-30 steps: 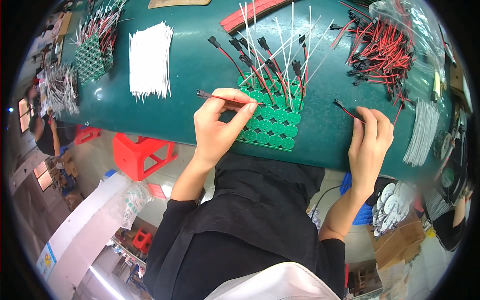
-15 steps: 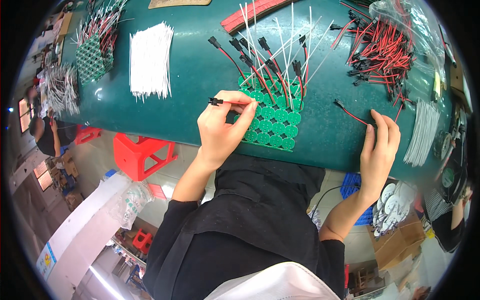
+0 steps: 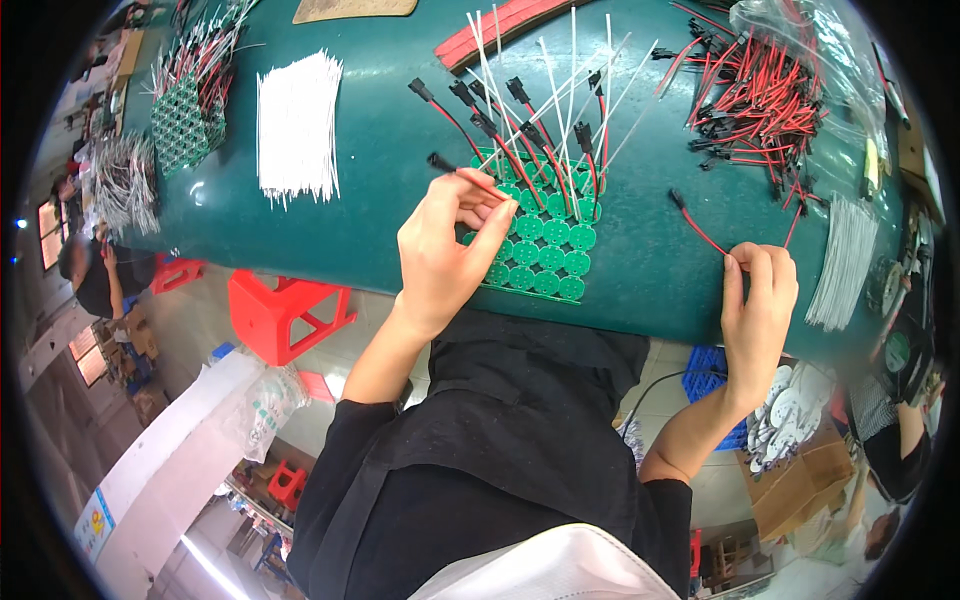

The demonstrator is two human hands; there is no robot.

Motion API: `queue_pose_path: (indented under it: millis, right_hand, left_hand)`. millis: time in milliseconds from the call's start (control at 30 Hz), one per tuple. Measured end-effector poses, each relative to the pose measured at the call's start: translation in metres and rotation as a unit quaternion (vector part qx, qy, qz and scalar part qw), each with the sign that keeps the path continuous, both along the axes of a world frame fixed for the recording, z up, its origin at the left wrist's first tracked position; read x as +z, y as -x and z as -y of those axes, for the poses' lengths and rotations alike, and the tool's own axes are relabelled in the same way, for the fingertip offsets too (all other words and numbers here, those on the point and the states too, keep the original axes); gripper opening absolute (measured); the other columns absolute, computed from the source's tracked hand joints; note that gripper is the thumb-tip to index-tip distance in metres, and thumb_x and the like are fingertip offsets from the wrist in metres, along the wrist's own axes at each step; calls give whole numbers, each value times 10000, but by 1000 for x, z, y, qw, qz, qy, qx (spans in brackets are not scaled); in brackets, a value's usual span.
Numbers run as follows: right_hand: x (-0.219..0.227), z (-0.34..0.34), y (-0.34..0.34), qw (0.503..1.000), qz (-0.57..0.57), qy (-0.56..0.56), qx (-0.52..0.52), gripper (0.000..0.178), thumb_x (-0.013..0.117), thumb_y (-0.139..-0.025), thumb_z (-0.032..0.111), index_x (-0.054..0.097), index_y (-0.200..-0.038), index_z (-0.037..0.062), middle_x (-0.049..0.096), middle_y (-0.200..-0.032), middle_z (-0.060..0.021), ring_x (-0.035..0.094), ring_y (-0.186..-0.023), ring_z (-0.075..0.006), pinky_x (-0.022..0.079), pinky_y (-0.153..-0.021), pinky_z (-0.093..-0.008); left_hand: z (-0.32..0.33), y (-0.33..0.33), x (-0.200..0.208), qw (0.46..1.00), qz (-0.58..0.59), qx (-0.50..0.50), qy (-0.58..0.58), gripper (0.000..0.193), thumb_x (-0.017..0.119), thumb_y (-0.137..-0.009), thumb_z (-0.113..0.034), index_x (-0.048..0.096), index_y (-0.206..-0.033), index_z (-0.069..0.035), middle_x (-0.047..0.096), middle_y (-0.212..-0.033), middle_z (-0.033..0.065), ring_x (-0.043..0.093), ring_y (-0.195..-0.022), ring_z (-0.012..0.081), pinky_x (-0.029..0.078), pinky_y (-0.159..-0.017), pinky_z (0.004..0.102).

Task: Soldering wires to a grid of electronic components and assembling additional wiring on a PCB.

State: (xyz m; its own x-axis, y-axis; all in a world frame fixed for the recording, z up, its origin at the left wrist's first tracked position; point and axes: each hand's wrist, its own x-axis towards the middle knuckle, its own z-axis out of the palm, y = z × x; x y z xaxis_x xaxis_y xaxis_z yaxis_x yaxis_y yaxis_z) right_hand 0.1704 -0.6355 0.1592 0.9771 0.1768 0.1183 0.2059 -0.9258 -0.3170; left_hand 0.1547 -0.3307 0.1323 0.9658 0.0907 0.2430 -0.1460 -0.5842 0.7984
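Observation:
Pinched in my left hand [image 3: 450,235] is a red-and-black wire lead with a black plug [image 3: 440,162], held over the left part of a green circuit board panel [image 3: 545,258]. The panel is made of joined round boards; several red-and-black leads [image 3: 535,160] and white wires [image 3: 574,95] stand up from its far rows. On the right, my right hand [image 3: 760,290] has its thumb and forefinger closed on the end of another red-and-black lead [image 3: 703,232], whose black plug rests on the table. That hand's fingertips partly hide the wire end.
A tangled pile of red-and-black leads [image 3: 765,110] lies at the far right beside clear plastic. Grey wires [image 3: 842,262] lie right of my right hand. White wires [image 3: 298,130] and wired green boards [image 3: 185,125] lie left. A red bar [image 3: 500,35] sits behind the panel.
My right hand's fingers have closed on the end of the loose lead, which they were only near before. The plug of the lead in my left hand has swung upward.

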Motion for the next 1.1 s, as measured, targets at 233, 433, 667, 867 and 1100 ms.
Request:
queue_pose_path:
  millis: [233, 433, 667, 867, 1100]
  right_hand:
    - [-11, -20, 9, 993, 18, -108, -51, 181, 690, -726, -11, 545, -810, 57, 539, -776, -57, 543, -705, -223, 430, -676, -361]
    - [1, -82, 27, 944, 71, -308, 97, 279, 724, -613, -32, 563, -811, 81, 572, -817, -69, 572, -727, -259, 455, -646, -376]
    - [-11, -125, 26, 908, 29, -387, 155, 245, 769, -702, 10, 608, -882, 53, 578, -850, -63, 573, -740, -254, 436, -639, -349]
    - [-12, -131, 24, 918, 31, -357, 172, 233, 769, -744, 38, 618, -918, 71, 591, -879, -67, 584, -777, -256, 440, -671, -367]
    - [-27, -99, 18, 958, 89, -265, 62, 161, 728, -800, 12, 649, -934, 55, 615, -860, -85, 586, -766, -251, 447, -682, -365]
  left_hand:
    - [-3, -1, -1, 999, -9, 36, 11, 311, 788, -780, 10, 561, -989, -30, 601, -842, 66, 631, -665, 112, 519, -564, 233]
    - [1, 17, 35, 945, -142, -172, 238, 348, 769, -792, 14, 656, -1121, -4, 650, -918, 83, 647, -783, 131, 529, -668, 252]
    - [-6, 29, 29, 882, -122, -107, 443, 145, 674, -869, 80, 609, -992, 41, 657, -981, 120, 677, -887, 198, 576, -794, 320]
    - [-11, 31, 25, 917, -129, -91, 367, 151, 699, -863, 56, 612, -982, 22, 676, -960, 108, 679, -885, 180, 561, -799, 296]
    - [-25, 9, -4, 981, -37, 61, 182, 108, 730, -841, 19, 670, -931, 27, 715, -898, 87, 698, -781, 133, 559, -709, 248]
